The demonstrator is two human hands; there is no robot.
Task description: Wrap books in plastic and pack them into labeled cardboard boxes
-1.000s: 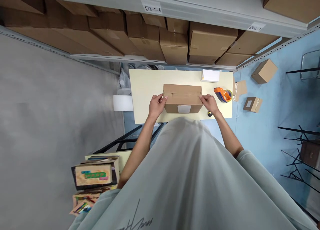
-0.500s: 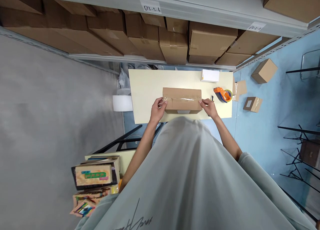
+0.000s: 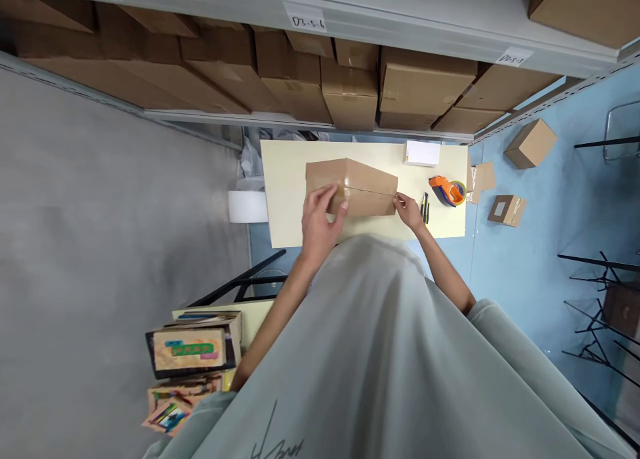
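Note:
A closed cardboard box [image 3: 373, 189] sits at an angle over the cream tabletop, with clear tape on the corner nearest its left end. My left hand [image 3: 321, 222] lies against the left end, fingers bent over that face and thumb near the taped corner. At the right end, my right hand [image 3: 409, 210] pinches the box's edge between thumb and fingers. Just right of that hand lie a black utility knife [image 3: 425, 208] and a slim dark item beside it. Further right is an orange tape dispenser [image 3: 447, 190].
The cream table [image 3: 287, 179] carries a small white box [image 3: 421, 153] at its far edge. Above, a grey shelf [image 3: 400, 26] holds many cartons [image 3: 349, 92]. Loose boxes [image 3: 507, 210] lie on the blue floor. A black-legged stand [image 3: 240, 282] and stacked books [image 3: 190, 349] are at lower left.
The box has turned so that its left end now faces me more, and its white label is out of sight. My left hand has shifted from the side edge onto the end face.

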